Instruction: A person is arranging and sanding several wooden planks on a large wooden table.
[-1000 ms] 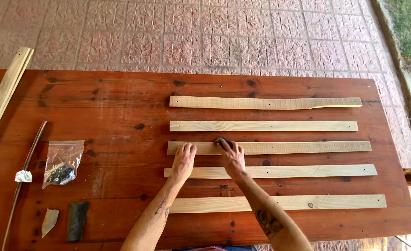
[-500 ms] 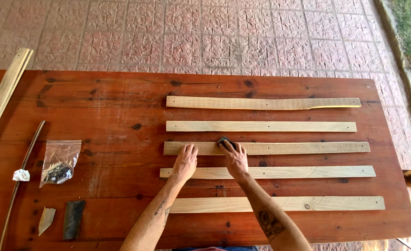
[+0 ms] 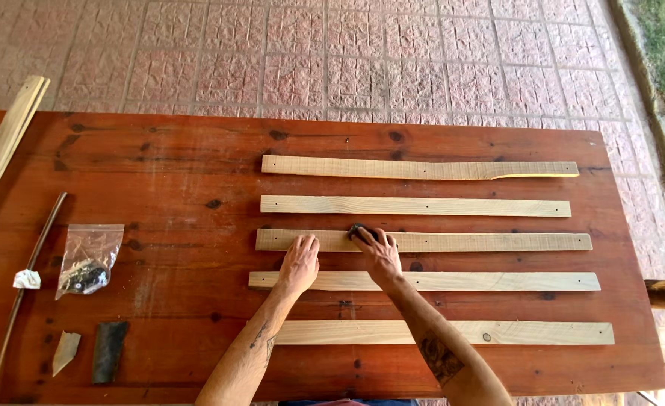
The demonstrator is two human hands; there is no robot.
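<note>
Several pale wooden slats lie in parallel rows on a red-brown wooden table (image 3: 160,165). My left hand (image 3: 300,263) rests flat on the left part of the middle slat (image 3: 490,242), fingers spread, pinning it down. My right hand (image 3: 378,254) presses a small dark sanding pad (image 3: 360,231) onto the same slat, just right of my left hand. Both forearms cross over the two nearest slats (image 3: 498,281) (image 3: 543,332).
A clear plastic bag (image 3: 88,259) with dark small parts lies at the left. Beside it are a thin dark rod (image 3: 28,263) with a white scrap, a dark sandpaper piece (image 3: 110,350) and a pale chip (image 3: 65,352). Long battens (image 3: 6,146) lean at far left.
My right hand with the pad has slid slightly along the middle slat; my left hand stays pressed in place. The view has shifted a little.
</note>
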